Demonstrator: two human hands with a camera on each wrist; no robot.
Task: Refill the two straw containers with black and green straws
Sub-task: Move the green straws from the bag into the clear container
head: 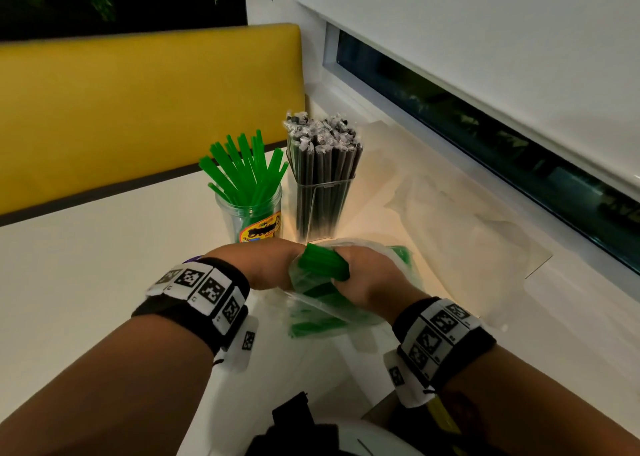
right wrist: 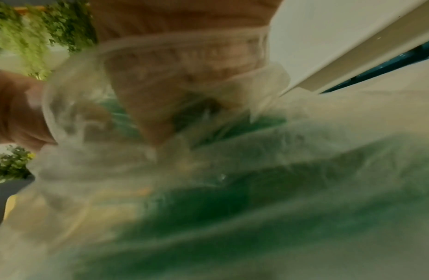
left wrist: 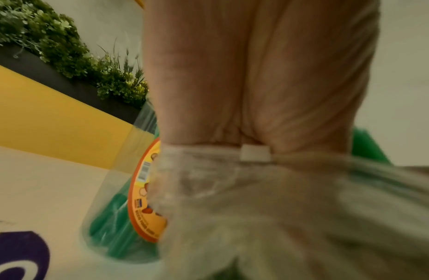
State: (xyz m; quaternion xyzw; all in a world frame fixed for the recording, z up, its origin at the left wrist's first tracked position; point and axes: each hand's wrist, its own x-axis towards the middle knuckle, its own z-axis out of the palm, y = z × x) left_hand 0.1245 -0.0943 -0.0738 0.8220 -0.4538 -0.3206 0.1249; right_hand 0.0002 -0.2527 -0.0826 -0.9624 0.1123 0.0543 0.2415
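Observation:
A round clear jar with a colourful label holds loose green straws. Beside it on the right, a square clear container is packed with wrapped black straws. In front of both, my two hands meet over a clear plastic bag of green straws. My left hand grips the bag's bunched plastic. My right hand is curled round a bundle of green straws at the bag's mouth, with plastic draped over it. The fingertips of both hands are hidden.
An empty clear plastic bag lies crumpled on the white table to the right, by the window sill. A yellow bench back runs behind the containers. A purple mark shows on the table near my left wrist.

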